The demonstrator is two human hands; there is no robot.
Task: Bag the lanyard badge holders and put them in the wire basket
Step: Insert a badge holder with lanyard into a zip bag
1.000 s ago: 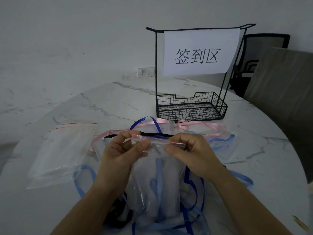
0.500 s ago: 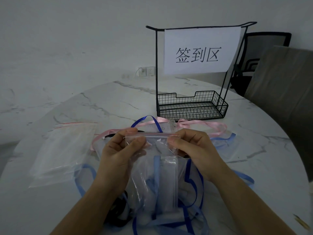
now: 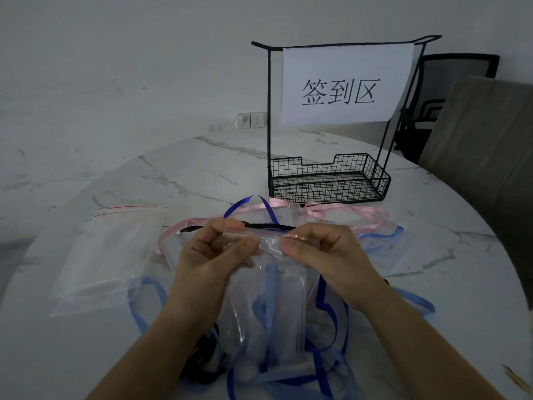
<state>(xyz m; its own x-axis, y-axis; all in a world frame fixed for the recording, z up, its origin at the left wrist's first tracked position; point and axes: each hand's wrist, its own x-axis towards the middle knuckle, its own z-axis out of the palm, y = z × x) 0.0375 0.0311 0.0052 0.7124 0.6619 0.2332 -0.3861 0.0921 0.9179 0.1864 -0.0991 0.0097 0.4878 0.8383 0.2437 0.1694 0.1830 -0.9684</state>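
Lanyard badge holder (image 3: 290,310) sits inside the zip bag (image 3: 248,321), hanging below both grips. Left grip (image 3: 210,264) and right grip (image 3: 326,255) pinch its seal strip (image 3: 264,232); best to press along it end to end before reaching ahead to the wire basket (image 3: 326,190).

Both bare forearms reach in over the near edge of the round table (image 3: 184,174), converging. The left hand (image 3: 212,256) and right hand (image 3: 326,255) sit side by side, thumbs toward the person. Each pinches the top strip of a zip bag (image 3: 268,295) between thumb and curled fingers.
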